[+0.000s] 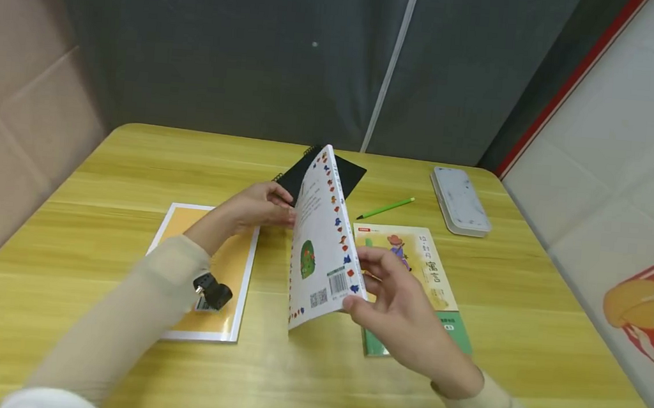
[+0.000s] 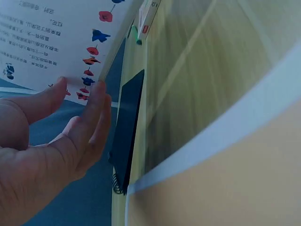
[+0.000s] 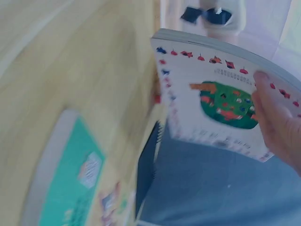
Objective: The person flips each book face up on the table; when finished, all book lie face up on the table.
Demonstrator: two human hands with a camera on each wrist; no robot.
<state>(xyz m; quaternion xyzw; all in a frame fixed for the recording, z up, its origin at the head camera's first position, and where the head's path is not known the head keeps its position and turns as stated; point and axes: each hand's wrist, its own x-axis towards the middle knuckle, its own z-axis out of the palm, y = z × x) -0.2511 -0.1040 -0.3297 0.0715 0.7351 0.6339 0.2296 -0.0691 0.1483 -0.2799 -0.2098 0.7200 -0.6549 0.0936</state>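
Observation:
A white book (image 1: 322, 229) with a border of small red and blue figures stands tilted on edge over the middle of the table. My right hand (image 1: 402, 312) grips its near spine corner, thumb on the back cover beside the barcode. At the far left edge my left hand (image 1: 258, 205) pinches the book; in the left wrist view the thumb and fingertips (image 2: 97, 89) meet at its border. The right wrist view shows the other cover (image 3: 225, 94), with a green picture and my fingers over it. Beneath the right hand lies a yellow and green book (image 1: 437, 270).
An orange book with a white border (image 1: 220, 317) lies under my left forearm. Behind the held book is a black spiral notebook (image 1: 349, 174). A green pencil (image 1: 386, 208) and a white pencil case (image 1: 462, 202) lie at the back right. A dark curtain (image 1: 229, 49) hangs behind the table.

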